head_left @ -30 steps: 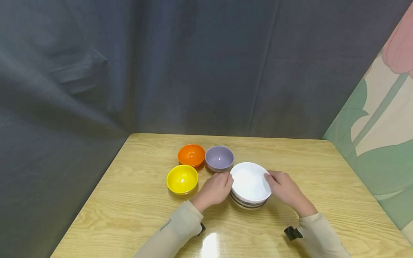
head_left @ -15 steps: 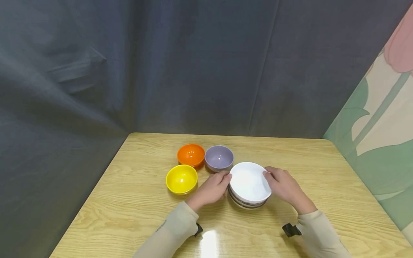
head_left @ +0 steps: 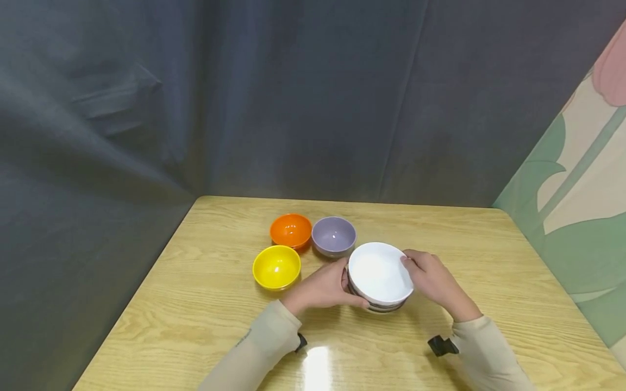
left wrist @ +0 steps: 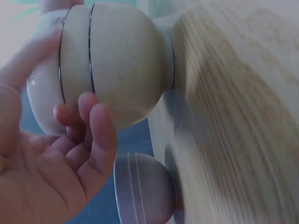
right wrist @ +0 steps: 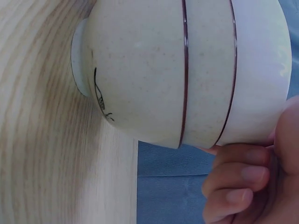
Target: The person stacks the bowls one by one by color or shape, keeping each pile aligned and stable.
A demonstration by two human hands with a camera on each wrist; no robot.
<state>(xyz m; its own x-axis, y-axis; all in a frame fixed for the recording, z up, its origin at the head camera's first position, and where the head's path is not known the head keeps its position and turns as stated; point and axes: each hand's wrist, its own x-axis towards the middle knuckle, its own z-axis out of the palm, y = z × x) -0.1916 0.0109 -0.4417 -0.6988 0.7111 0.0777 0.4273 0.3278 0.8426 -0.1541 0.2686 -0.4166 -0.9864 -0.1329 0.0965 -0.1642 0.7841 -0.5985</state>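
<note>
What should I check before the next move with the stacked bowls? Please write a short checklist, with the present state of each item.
1. Bowls nested: ok. The white bowl sits on top of two speckled bowls, rims roughly parallel.
2. Left hand on the stack: ok. Thumb and fingers bend around its side.
3. Right hand on the stack: ok. It pinches the white bowl's rim.
4. White bowl's inside bare: ok. Nothing shows in it.
5. Free room beside the stack: not ok, I would say. The purple bowl stands close.
6. Firmness of both hands' hold: cannot tell from pictures.
</note>
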